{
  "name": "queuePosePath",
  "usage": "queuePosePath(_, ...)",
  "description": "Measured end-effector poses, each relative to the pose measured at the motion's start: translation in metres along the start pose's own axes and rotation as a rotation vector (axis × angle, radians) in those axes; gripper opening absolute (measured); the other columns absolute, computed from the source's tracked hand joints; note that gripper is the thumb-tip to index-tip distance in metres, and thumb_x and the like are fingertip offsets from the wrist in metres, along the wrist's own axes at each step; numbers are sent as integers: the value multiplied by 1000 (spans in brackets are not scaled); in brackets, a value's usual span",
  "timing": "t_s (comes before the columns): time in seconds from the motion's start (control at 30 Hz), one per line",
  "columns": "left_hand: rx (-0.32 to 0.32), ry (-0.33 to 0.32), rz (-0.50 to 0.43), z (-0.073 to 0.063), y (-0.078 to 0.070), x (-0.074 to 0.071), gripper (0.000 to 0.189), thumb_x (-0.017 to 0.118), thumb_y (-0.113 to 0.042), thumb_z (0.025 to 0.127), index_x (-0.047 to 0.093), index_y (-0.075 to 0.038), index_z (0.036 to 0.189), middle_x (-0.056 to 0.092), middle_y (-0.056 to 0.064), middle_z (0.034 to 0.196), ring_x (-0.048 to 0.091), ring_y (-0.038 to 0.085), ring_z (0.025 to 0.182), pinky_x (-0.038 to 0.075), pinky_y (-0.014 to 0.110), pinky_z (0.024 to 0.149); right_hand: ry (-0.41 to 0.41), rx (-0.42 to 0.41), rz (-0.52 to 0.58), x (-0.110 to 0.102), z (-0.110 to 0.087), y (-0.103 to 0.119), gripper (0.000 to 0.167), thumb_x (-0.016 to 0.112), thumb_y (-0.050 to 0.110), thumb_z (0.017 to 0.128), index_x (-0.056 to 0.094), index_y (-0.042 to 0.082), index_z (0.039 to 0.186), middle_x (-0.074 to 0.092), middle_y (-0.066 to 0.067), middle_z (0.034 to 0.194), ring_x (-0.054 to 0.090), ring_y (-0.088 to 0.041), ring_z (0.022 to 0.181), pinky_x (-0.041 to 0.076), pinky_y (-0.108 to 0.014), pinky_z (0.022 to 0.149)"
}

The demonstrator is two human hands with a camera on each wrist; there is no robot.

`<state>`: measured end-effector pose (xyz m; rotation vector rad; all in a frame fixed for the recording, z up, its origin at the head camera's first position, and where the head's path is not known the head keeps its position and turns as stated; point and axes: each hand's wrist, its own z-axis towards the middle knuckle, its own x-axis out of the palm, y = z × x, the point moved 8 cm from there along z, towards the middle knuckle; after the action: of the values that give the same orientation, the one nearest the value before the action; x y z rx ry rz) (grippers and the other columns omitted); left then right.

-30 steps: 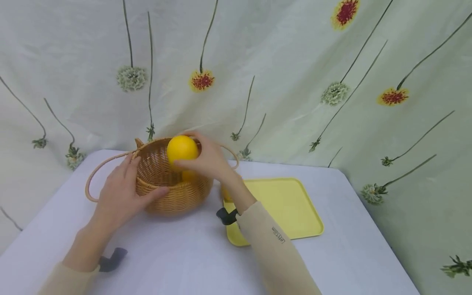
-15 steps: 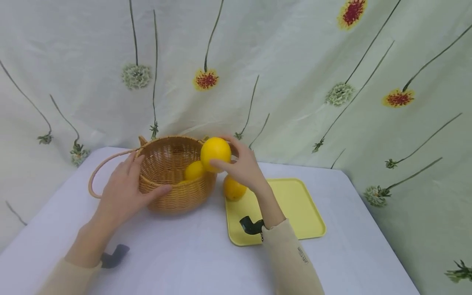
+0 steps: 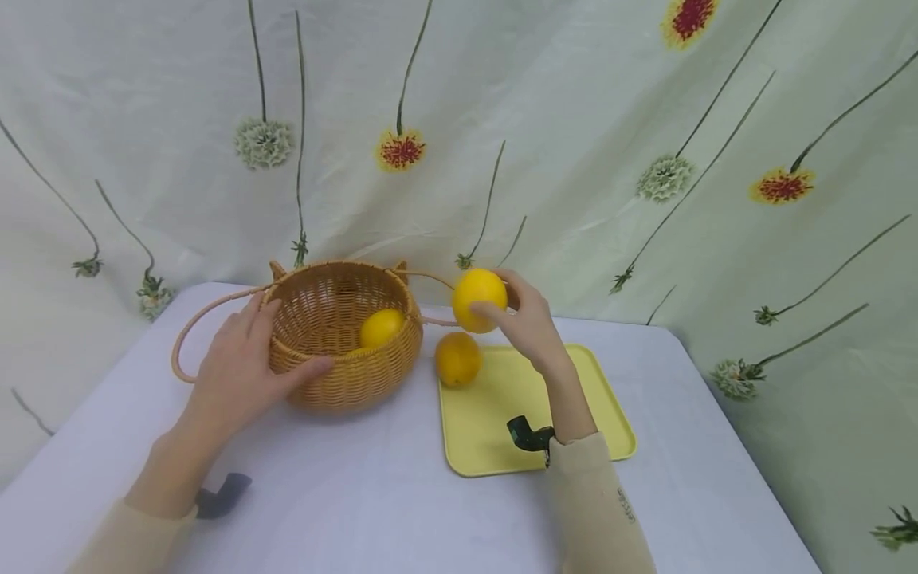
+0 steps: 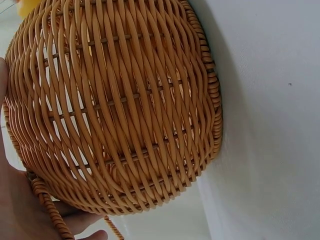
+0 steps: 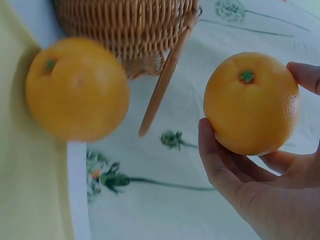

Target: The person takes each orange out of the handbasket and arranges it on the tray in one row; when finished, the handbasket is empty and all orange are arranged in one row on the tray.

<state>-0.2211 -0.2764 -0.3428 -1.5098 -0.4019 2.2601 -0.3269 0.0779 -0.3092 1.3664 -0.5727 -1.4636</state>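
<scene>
My right hand [image 3: 534, 328] holds an orange [image 3: 473, 299] between thumb and fingers, raised above the far left part of a yellow tray [image 3: 484, 438]. In the right wrist view a green stem mark shows on this held orange [image 5: 252, 102]. A second orange [image 3: 457, 360] sits at the tray's far left corner. My left hand [image 3: 240, 371] grips the left side of a wicker basket [image 3: 358, 387], its thumb along the front rim. Inside the basket lies yellow fruit [image 3: 382, 328], partly hidden by the rim. The left wrist view shows the woven basket wall [image 4: 115, 105] up close.
The basket's handles loop out at left [image 3: 175, 351] and right [image 3: 437, 323], the right one reaching behind the held orange. A white cloth [image 3: 344, 494] covers the table. Behind it hangs a flower-print curtain [image 3: 559, 159].
My right hand has lifted the orange out of the basket and carried it right, over the tray. The orange on the tray has come into full view. My left hand stays at the basket.
</scene>
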Motion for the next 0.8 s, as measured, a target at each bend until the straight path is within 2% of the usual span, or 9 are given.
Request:
queuePosePath(0.17, 16, -23, 1, 1, -3, -2, 117, 79, -68, 82, 32, 5, 160, 21, 32, 170, 32, 61, 142, 28, 75, 114, 0, 40, -42, -20, -6, -21, 53, 73, 35, 96, 58, 21, 144, 68, -5, 130, 62, -28, 118, 51, -51, 100)
queuePosePath(0.3, 16, -22, -7, 1, -4, -1, 116, 79, -67, 82, 32, 6, 159, 22, 32, 170, 33, 59, 140, 28, 74, 114, 15, 130, -82, -26, -8, -40, 56, 73, 36, 94, 58, 18, 145, 68, -11, 127, 64, -31, 109, 52, -45, 92)
queuePosePath(0.53, 14, -23, -8, -1, -2, -1, 115, 79, -66, 83, 33, 7, 158, 22, 32, 170, 34, 59, 140, 28, 73, 114, 80, 272, -193, -16, -7, -77, 62, 72, 38, 93, 56, 11, 147, 67, -19, 131, 66, -29, 101, 55, -36, 82)
queuePosePath(0.67, 26, -35, -12, -1, -3, -2, 114, 80, -66, 82, 35, 7, 158, 25, 31, 169, 36, 58, 139, 29, 73, 113, 110, 321, -240, -11, -9, -89, 68, 73, 42, 92, 54, 10, 149, 66, -20, 133, 66, -29, 97, 56, -37, 82)
queuePosePath(0.8, 23, -32, -17, 0, -4, -3, 114, 81, -65, 82, 35, 6, 158, 24, 30, 170, 35, 57, 140, 29, 73, 113, 152, 347, -252, -6, -9, -97, 70, 75, 42, 90, 55, 7, 147, 68, -19, 127, 65, -26, 90, 56, -36, 79)
